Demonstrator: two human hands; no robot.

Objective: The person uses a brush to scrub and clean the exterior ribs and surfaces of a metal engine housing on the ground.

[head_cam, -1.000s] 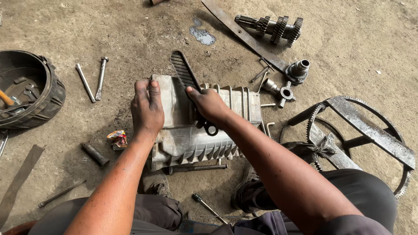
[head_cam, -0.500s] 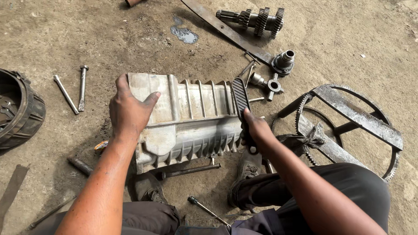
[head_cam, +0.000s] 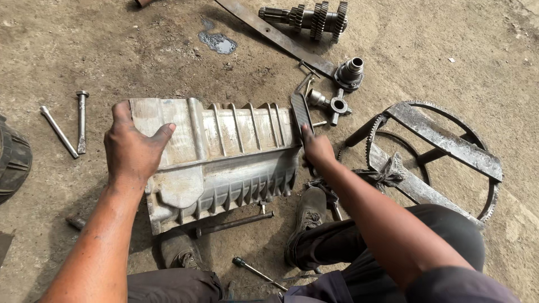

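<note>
Since a second ago the right hand has slid off the top of the casting to its right end, taking the flat dark tool with it, so the blade now lies along that edge. Its fingers are curled shut round the tool's lower part.

Nearest me are the person's shoes and dark trousers, with a thin rod lying on the dirt between them.

Above that rests the ribbed aluminium housing, propped on the ground in front of the knees. The left hand presses flat on its left end, fingers together over the top edge, thumb spread out across the face.

It looks a heavy, rigid lump, dusty and probably oily, so the fins and thick end walls seem the surest grips; the thin ribs might chip if dropped.

Farther out lie two long bolts on the left, a toothed ring frame on the right, small fittings and, farthest away, a gear shaft.
</note>
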